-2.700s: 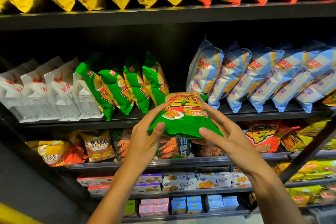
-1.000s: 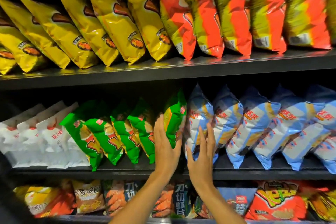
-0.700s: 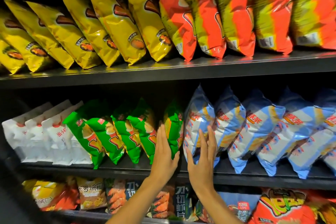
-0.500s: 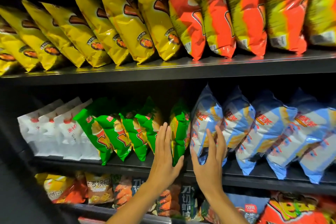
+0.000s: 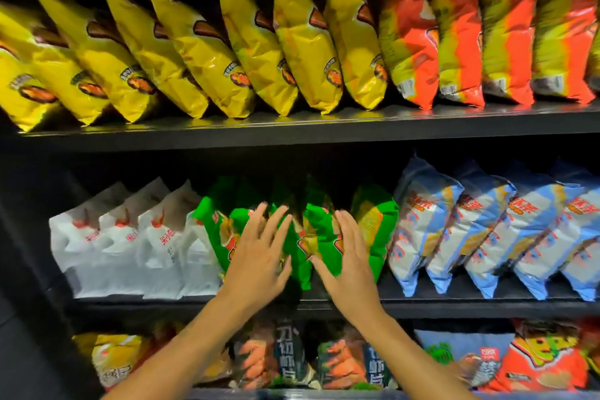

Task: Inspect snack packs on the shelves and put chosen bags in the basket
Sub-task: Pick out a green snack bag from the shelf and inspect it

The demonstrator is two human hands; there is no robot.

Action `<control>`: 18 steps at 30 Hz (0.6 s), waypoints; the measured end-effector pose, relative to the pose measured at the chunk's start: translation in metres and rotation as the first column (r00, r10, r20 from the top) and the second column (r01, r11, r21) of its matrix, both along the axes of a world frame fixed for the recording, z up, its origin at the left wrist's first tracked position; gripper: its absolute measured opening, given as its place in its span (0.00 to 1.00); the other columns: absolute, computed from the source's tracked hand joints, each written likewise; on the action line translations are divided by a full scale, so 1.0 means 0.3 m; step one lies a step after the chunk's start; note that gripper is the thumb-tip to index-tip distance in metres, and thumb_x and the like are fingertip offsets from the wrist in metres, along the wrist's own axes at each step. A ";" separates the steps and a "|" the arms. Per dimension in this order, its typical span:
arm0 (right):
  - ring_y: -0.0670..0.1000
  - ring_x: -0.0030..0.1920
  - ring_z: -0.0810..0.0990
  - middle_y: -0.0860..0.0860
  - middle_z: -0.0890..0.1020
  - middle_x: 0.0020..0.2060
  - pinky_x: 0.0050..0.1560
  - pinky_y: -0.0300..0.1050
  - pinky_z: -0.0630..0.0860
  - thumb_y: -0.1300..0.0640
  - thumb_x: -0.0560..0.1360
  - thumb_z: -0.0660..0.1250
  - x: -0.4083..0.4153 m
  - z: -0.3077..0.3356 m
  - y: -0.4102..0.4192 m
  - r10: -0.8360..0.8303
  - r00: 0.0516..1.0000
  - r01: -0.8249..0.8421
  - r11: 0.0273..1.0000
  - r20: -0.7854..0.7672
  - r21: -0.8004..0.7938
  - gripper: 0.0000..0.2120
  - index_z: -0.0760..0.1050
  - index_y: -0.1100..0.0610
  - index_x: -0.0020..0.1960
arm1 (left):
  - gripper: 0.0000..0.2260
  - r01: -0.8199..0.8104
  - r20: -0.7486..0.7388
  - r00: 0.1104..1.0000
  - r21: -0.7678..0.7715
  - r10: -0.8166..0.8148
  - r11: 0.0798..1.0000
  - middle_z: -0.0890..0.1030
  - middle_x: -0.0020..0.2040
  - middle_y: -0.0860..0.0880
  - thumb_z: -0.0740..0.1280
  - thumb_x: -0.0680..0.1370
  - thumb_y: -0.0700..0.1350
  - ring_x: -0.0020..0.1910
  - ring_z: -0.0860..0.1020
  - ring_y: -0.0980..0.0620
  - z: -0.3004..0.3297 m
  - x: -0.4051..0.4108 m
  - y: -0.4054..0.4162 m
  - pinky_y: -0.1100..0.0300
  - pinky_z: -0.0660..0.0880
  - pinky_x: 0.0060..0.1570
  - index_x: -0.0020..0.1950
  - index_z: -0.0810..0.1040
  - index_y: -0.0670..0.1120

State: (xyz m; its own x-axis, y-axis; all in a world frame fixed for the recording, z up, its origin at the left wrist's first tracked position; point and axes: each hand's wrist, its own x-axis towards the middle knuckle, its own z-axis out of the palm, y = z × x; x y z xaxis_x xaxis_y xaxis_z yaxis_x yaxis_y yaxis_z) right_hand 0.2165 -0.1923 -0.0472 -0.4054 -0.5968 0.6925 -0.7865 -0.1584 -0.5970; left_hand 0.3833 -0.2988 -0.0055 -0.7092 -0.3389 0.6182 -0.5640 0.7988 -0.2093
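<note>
Several green snack bags [image 5: 319,237] stand in a row on the middle shelf [image 5: 454,305]. My left hand [image 5: 259,256] is spread flat with straight fingers over the left green bags. My right hand [image 5: 347,256] is also spread, its fingers straight against the green bags to the right. Neither hand grips a bag. The rightmost green bag [image 5: 376,230] stands beside the blue bags. No basket is in view.
White bags [image 5: 130,243] stand left of the green ones, blue bags [image 5: 487,230] to the right. Yellow bags [image 5: 194,52] and orange-red bags [image 5: 470,39] fill the upper shelf. More snack packs [image 5: 341,364] lie on the lower shelf.
The green bag I held in both hands now stands in the shelf row. Both hands have let go and shifted left along the green bags, fingers spread; the view shifted right.
</note>
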 end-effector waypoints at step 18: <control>0.40 0.70 0.74 0.37 0.77 0.68 0.69 0.37 0.72 0.55 0.77 0.75 0.090 0.131 0.127 -0.132 0.935 0.198 0.964 0.329 -0.177 0.27 0.72 0.43 0.74 | 0.30 0.323 -0.212 0.942 0.371 -0.260 0.871 0.53 0.83 0.55 0.64 0.83 0.54 0.83 0.45 0.54 0.024 0.046 0.114 0.48 0.57 0.80 0.83 0.58 0.51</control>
State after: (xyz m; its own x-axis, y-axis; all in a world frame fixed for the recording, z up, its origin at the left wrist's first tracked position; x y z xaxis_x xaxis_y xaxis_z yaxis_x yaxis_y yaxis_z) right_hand 0.2435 -0.1542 -0.0079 -0.7010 -0.3625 0.6141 -0.5909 -0.1868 -0.7848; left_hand 0.3971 -0.2644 0.0016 -0.7234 -0.3691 0.5835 -0.2916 0.9294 0.2264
